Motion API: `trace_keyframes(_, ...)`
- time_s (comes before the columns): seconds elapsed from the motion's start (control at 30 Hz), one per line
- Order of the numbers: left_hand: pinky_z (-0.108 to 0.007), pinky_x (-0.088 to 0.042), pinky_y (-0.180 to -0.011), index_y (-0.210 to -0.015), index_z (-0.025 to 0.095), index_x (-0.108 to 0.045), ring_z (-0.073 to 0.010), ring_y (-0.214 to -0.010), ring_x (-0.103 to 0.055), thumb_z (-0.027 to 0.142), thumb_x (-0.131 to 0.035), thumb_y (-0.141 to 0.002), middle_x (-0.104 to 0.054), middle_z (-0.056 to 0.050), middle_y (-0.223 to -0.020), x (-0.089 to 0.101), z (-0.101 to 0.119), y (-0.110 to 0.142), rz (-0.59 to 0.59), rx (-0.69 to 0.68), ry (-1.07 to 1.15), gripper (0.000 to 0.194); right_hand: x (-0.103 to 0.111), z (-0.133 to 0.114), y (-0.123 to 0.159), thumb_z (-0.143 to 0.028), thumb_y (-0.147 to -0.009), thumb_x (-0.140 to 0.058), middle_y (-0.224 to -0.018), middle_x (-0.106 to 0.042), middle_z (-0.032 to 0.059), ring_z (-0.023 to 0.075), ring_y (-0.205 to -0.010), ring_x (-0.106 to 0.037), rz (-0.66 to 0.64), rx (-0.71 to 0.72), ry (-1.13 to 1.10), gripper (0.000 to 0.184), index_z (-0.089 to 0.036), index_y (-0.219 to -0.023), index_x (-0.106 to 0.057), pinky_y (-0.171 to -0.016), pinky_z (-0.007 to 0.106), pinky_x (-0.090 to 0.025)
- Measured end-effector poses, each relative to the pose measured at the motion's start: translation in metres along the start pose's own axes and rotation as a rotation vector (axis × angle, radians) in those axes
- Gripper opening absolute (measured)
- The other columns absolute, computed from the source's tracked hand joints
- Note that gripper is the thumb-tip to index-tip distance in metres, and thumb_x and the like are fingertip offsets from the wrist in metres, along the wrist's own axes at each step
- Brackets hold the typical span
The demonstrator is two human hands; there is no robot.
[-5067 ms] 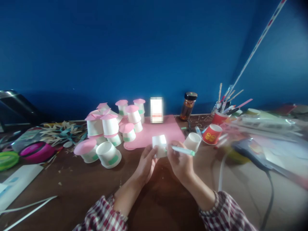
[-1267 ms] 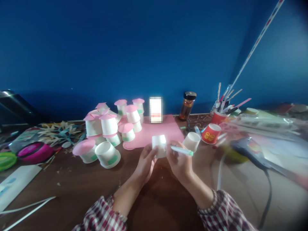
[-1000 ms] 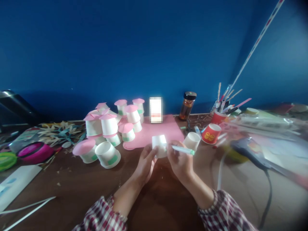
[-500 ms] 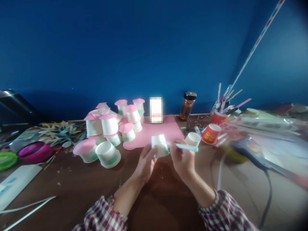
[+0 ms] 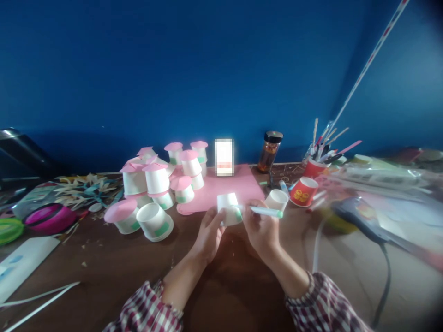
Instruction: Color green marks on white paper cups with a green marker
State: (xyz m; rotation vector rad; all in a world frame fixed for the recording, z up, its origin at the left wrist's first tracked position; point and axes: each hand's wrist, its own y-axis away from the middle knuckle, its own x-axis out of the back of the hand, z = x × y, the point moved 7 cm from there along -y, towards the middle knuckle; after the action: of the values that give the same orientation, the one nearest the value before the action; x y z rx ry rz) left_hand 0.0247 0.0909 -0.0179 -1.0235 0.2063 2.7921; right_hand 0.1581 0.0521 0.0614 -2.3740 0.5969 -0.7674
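My left hand (image 5: 208, 234) is closed around the left side of a white paper cup (image 5: 227, 207), held above the table. Green colour shows on the cup's right side, facing my right hand. My right hand (image 5: 261, 228) pinches a green marker (image 5: 266, 211) like a pen, its green end pointing right. The marker's tip is close to the green patch; whether it touches is too small to tell. Just behind my right hand stands another white paper cup (image 5: 277, 200). Left of my hands sits an open white cup (image 5: 154, 222) with a green patch.
Several white cups with pink paper roofs (image 5: 156, 177) are grouped at the left. A pink paper sheet (image 5: 228, 184) lies behind my hands. Rightward are a lidded jar (image 5: 270, 152), a red cup (image 5: 303, 192), a pen holder (image 5: 315, 168) and a glue gun (image 5: 362, 219) with its cord.
Over the last second the right hand and marker shift slightly right, away from the cup, and the green patch on the cup comes into sight. Both hands keep their grip.
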Motion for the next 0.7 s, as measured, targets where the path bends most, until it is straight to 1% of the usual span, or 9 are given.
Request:
trace_keyframes(0.23,-0.032,-0.043,-0.090,-0.090,0.018,-0.063,-0.0180,-0.095,-0.062,0.031,-0.067,-0.076,-0.069,-0.004,-0.093,-0.0032,0.0032,0.0014,-0.004,-0.008,-0.005,0.019,-0.0021,0.0036,0.0017,-0.028,-0.085,-0.052,-0.061,-0.061,0.0006,0.0122,-0.050,-0.054,-0.041,-0.005,0.021,0.015,-0.017,-0.080,-0.060,-0.050,0.022,-0.044)
trace_keyframes(0.4,-0.030,-0.042,-0.091,-0.089,0.018,-0.063,-0.0168,-0.095,-0.063,0.030,-0.069,-0.075,-0.069,-0.003,-0.091,-0.0039,0.0035,0.0014,0.007,-0.001,0.000,0.019,-0.0007,0.0035,0.0036,-0.025,-0.084,-0.054,-0.066,-0.062,0.0015,0.0128,-0.054,-0.056,-0.012,-0.018,-0.057,0.010,-0.017,-0.084,-0.060,-0.052,0.022,-0.046)
trace_keyframes(0.53,-0.030,-0.043,-0.089,-0.086,0.018,-0.062,-0.0168,-0.093,-0.063,0.030,-0.071,-0.073,-0.070,-0.003,-0.087,-0.0045,0.0039,0.0016,0.019,0.000,0.004,0.020,-0.0032,-0.0006,0.0045,-0.024,-0.085,-0.052,-0.070,-0.064,0.0028,0.0136,-0.059,-0.058,-0.041,0.013,-0.080,0.011,-0.017,-0.085,-0.061,-0.057,0.023,-0.048)
trace_keyframes(0.7,-0.031,-0.043,-0.088,-0.086,0.018,-0.063,-0.0177,-0.093,-0.063,0.031,-0.073,-0.070,-0.069,-0.003,-0.089,-0.0036,0.0043,0.0013,0.034,-0.002,-0.002,0.023,-0.0049,-0.0029,0.0038,-0.025,-0.086,-0.052,-0.069,-0.063,0.0026,0.0135,-0.058,-0.057,-0.053,0.032,-0.056,0.014,-0.017,-0.084,-0.062,-0.056,0.023,-0.048)
